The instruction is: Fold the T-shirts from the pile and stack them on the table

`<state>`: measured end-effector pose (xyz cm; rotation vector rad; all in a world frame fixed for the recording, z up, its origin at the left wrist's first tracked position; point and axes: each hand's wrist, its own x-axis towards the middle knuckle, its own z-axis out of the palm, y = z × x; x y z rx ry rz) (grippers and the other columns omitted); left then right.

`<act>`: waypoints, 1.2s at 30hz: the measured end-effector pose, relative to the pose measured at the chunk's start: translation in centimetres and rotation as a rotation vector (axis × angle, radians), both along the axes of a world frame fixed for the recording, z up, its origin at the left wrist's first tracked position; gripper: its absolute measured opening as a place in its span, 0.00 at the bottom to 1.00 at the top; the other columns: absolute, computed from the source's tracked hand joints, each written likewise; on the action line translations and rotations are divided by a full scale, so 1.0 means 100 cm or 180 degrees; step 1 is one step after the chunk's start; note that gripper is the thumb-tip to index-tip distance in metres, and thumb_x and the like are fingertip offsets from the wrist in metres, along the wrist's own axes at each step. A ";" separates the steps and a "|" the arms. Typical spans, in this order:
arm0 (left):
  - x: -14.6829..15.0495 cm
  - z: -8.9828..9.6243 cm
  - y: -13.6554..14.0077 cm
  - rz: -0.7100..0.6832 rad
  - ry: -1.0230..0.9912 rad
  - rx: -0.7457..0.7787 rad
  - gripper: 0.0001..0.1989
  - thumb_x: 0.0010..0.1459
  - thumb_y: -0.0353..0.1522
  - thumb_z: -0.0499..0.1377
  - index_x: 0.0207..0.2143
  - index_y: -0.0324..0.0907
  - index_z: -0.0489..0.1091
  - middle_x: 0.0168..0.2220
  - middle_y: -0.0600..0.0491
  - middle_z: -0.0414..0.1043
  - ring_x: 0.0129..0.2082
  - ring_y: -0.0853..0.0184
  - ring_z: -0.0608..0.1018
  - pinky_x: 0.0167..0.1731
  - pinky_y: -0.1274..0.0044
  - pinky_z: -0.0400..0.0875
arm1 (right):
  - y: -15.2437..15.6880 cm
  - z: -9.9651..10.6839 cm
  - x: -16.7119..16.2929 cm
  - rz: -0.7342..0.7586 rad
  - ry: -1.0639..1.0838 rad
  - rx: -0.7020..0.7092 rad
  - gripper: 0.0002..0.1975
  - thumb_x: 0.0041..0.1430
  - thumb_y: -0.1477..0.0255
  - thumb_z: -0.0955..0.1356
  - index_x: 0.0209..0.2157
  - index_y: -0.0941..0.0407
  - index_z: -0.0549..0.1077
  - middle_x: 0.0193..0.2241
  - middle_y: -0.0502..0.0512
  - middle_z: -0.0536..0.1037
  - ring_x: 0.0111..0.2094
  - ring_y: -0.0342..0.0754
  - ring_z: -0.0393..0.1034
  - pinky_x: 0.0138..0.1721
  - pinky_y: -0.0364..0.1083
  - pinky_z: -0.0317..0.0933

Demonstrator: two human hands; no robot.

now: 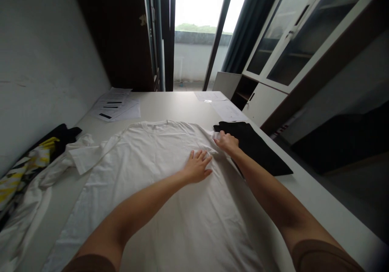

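Note:
A white T-shirt (146,162) lies spread over the table, its collar toward the far end and its left sleeve stretched out flat. My left hand (197,166) rests on the shirt's chest with the fingers spread. At the shirt's right side, my right hand (226,142) is closed around the sleeve and lifts that edge a little, so the cloth slopes up below it. Just beyond that hand is a folded black garment (261,148), partly covered by my right forearm.
Paper sheets (117,108) lie by the left wall, and more sheets (225,108) at the far right corner of the white table (170,108). Crumpled clothes (33,162), white, black and yellow, lie along the left edge. A glass-door cabinet (291,41) stands beyond the right side.

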<state>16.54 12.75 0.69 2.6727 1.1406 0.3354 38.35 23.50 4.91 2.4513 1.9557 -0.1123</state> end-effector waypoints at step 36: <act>0.001 -0.007 -0.005 -0.0048 -0.0220 0.0111 0.31 0.69 0.48 0.52 0.70 0.48 0.56 0.73 0.46 0.51 0.73 0.54 0.53 0.70 0.54 0.47 | 0.039 0.001 0.039 0.0363 0.0492 0.0362 0.23 0.60 0.78 0.65 0.55 0.49 0.79 0.54 0.58 0.79 0.51 0.56 0.75 0.52 0.48 0.65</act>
